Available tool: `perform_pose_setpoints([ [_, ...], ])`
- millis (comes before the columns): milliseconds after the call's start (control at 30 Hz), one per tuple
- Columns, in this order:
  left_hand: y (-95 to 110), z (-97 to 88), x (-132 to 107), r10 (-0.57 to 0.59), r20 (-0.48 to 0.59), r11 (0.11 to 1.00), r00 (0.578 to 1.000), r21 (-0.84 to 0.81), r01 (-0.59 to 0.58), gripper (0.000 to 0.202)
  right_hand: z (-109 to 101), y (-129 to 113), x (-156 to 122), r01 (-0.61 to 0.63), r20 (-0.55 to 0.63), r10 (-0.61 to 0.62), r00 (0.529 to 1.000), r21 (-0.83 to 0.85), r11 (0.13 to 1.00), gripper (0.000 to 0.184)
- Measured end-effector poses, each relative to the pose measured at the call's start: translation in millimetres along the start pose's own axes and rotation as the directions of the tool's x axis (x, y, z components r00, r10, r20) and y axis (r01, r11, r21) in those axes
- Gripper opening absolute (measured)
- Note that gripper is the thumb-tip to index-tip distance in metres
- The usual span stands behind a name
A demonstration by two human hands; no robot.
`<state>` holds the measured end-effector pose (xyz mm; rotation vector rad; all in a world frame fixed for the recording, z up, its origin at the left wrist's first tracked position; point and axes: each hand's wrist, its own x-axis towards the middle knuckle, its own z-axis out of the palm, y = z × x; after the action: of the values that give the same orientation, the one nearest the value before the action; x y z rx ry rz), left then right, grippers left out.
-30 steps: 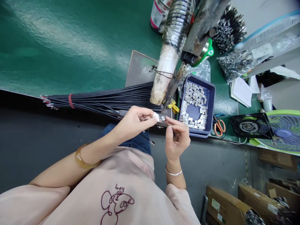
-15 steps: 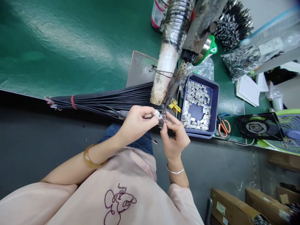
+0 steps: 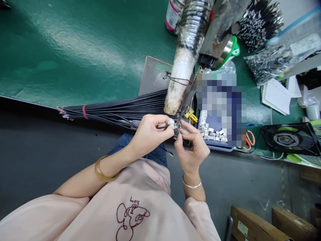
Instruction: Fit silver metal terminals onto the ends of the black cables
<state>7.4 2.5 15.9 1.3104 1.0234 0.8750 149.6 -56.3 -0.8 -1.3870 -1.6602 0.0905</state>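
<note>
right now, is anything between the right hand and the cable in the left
Yes: the narrow metal rod slants down from above, its tip ending between the right hand and the cable. Whether rod and cable touch is unclear.

The gripped cable [image 3: 163,127] is black; below the grip, a pale pink shirt [image 3: 163,211] bears a maroon line drawing [image 3: 132,217].

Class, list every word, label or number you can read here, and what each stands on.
"Disney", probably: upside-down dark-red script on the pale-pink cloth shirt.
Too blurred: pink-and-white label on the round container.
Too small: white label on the brown cardboard box.
Unreadable: white label on the clear plastic bag.
</note>
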Motion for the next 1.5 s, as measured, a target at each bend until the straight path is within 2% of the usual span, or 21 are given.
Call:
perform_pose_setpoints([
  [200,-2.6,0.0,-1.2,0.026,0.018,0.996,0.999,0.086,-0.028,0.013,-0.8,1.6,0.4,0.019,-0.004,-0.019,1.000,-0.050,0.999,0.014],
  [467,-4.7,3.5,-2.2,0.042,0.001,0.996,0.999,0.075,-0.042,0.011,0.6,1.4,4.9,0.026,-0.030,-0.028,0.999,-0.061,0.998,0.012],
  [667,-4.5,3.8,-3.8,0.073,-0.054,0.995,0.996,0.074,-0.069,0.011,0.4,-2.7,5.9,0.049,-0.027,-0.051,0.998,-0.051,0.997,0.017],
  [900,-7.6,2.6,-4.7,0.005,0.044,0.997,0.999,0.076,-0.008,0.014,-2.8,0.7,-0.5,0.079,0.003,-0.079,0.997,-0.111,0.991,0.017],
  [1000,-5.0,1.1,-3.9,-0.009,0.072,0.999,0.997,0.035,0.006,0.018,-6.2,3.6,0.0,0.145,0.046,-0.139,0.989,-0.160,0.976,0.018],
  [1067,-2.5,-2.6,-3.0,-0.023,0.137,1.000,0.990,-0.012,0.025,0.021,-8.1,5.8,-0.3,0.215,0.103,-0.198,0.975,-0.186,0.959,0.018],
  [1133,0.3,-8.6,-2.9,-0.040,0.262,0.997,0.964,-0.055,0.056,0.019,-9.1,7.5,-1.7,0.257,0.129,-0.237,0.963,-0.175,0.950,0.015],
  [1200,3.2,-15.1,-4.3,-0.037,0.359,0.997,0.933,-0.055,0.061,0.014,-9.4,7.8,-3.7,0.216,0.072,-0.208,0.975,-0.111,0.970,0.012],
  [1233,4.7,-18.0,-5.6,-0.023,0.376,0.999,0.926,-0.036,0.040,0.012,-9.5,7.3,-4.6,0.143,0.037,-0.141,0.989,-0.064,0.988,0.010],
  [1300,7.5,-22.2,-8.9,0.021,0.372,0.999,0.928,0.021,-0.031,0.010,-10.7,5.3,-5.5,-0.080,0.046,0.078,0.996,0.051,0.995,0.006],
  [1367,9.1,-24.3,-12.0,0.044,0.378,0.997,0.925,0.045,-0.066,0.015,-13.9,2.9,-5.6,-0.272,0.111,0.261,0.959,0.106,0.956,0.004],
  [1400,9.2,-24.9,-13.2,0.039,0.385,0.998,0.922,0.035,-0.056,0.019,-16.2,1.6,-5.6,-0.298,0.107,0.288,0.952,0.094,0.950,0.002],
  [1433,8.9,-25.3,-14.0,0.024,0.391,0.999,0.920,0.015,-0.032,0.021,-18.7,0.4,-5.6,-0.266,0.067,0.262,0.963,0.057,0.962,0.002],
  [1500,7.2,-26.1,-14.7,-0.017,0.391,0.999,0.920,-0.038,0.034,0.022,-23.1,-2.3,-6.0,-0.095,-0.031,0.092,0.995,-0.084,0.992,0.005],
])
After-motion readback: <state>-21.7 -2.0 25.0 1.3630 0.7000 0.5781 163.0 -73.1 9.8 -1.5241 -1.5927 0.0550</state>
